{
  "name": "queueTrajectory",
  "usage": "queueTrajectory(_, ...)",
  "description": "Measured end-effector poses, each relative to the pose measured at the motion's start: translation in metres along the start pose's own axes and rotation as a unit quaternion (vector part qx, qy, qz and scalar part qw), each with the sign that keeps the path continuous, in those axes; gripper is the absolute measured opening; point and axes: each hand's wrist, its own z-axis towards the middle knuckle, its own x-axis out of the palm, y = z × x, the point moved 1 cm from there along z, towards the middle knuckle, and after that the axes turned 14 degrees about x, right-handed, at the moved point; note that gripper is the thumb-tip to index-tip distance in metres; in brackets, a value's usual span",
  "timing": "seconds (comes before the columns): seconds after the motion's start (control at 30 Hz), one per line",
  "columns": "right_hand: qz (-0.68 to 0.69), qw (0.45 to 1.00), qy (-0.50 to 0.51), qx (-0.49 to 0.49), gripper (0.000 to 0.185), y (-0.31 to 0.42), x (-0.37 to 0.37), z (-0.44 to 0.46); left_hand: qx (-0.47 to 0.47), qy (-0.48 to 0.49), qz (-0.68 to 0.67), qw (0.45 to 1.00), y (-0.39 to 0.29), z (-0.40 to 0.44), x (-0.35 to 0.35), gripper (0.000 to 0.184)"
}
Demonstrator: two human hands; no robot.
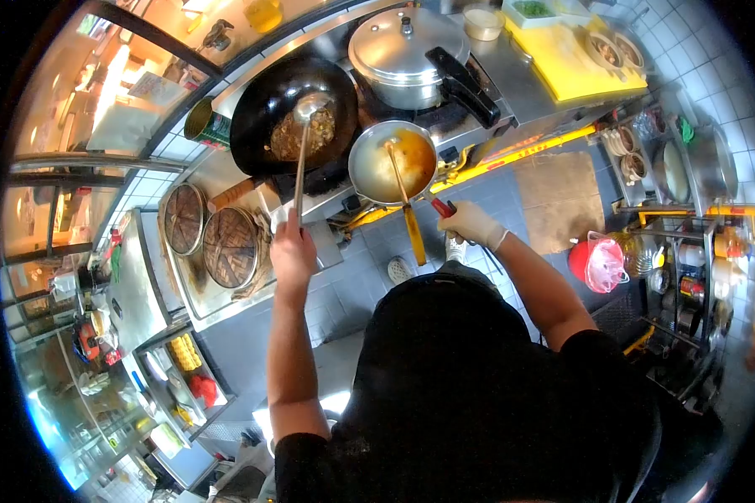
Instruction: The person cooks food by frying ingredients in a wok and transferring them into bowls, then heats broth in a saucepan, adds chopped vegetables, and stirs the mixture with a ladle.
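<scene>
My bare left hand [294, 254] is closed around the long handle of a ladle [302, 172]. The ladle's bowl rests in a black wok [252, 117], against brown chopped food [287, 137]. My right hand, in a pale glove [476, 226], grips the red handle of a metal saucepan [369, 180]. Inside that pan is cloudy liquid with an orange-brown patch. A yellow-handled utensil [413, 235] leans in the pan, its handle sticking out over the near rim. The pan is just right of the wok, at the stove's front edge.
Behind the saucepan stands a large pressure cooker [403, 50] with a black handle. Two round bamboo steamer lids [231, 247] lie on the left counter. A yellow cutting board [562, 63] is at the back right. Shelves [696, 277] and a red bucket [580, 260] stand right.
</scene>
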Motion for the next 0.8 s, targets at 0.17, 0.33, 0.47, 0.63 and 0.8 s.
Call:
queueTrajectory(0.17, 0.001, 1.0, -0.004, 0.007, 0.03, 0.0, 0.001, 0.002, -0.024, 0.069, 0.098, 0.993, 0.051, 0.022, 0.041, 0.046)
queueTrajectory(0.33, -0.003, 1.0, -0.003, 0.016, 0.028, 0.005, -0.002, -0.003, -0.044, 0.139, 0.112, 0.983, 0.067, 0.021, 0.044, 0.055)
queueTrajectory(0.47, 0.019, 1.0, 0.004, -0.003, 0.026, -0.008, 0.0, 0.01, -0.052, 0.164, 0.105, 0.979, 0.058, 0.024, 0.026, 0.059)
queueTrajectory(0.63, 0.01, 1.0, 0.004, 0.005, 0.023, -0.003, -0.002, 0.002, 0.133, -0.02, 0.312, 0.941, 0.054, 0.067, -0.008, 0.055)
queueTrajectory(0.8, 0.03, 0.999, 0.032, 0.011, 0.021, 0.004, -0.002, -0.001, -0.092, 0.386, 0.226, 0.89, 0.087, 0.132, -0.062, 0.034)
